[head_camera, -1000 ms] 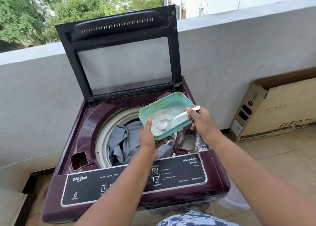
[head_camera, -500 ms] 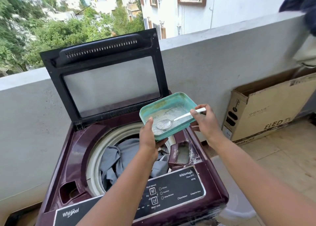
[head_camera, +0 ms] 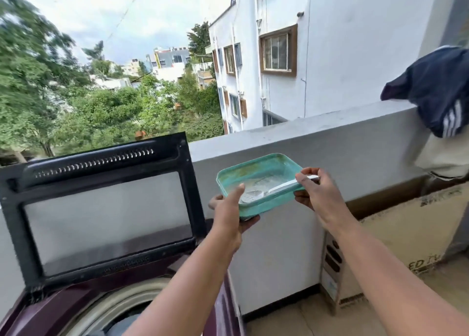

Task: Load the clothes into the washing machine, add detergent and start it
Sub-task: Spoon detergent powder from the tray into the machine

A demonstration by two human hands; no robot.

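The left hand (head_camera: 229, 210) gripped the teal rectangular plastic tub (head_camera: 258, 183) level, retaining white powder; the right hand (head_camera: 314, 191) pinched the white plastic spoon (head_camera: 279, 189) resting inside, above the maroon top-loading washer (head_camera: 50, 315).

Head camera faces forward over the balcony wall (head_camera: 330, 137), hands close.

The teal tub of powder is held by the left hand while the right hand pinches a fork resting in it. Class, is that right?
Not quite: the head view shows a white spoon, not a fork. The left hand holds the teal tub and the right hand pinches the spoon's handle.
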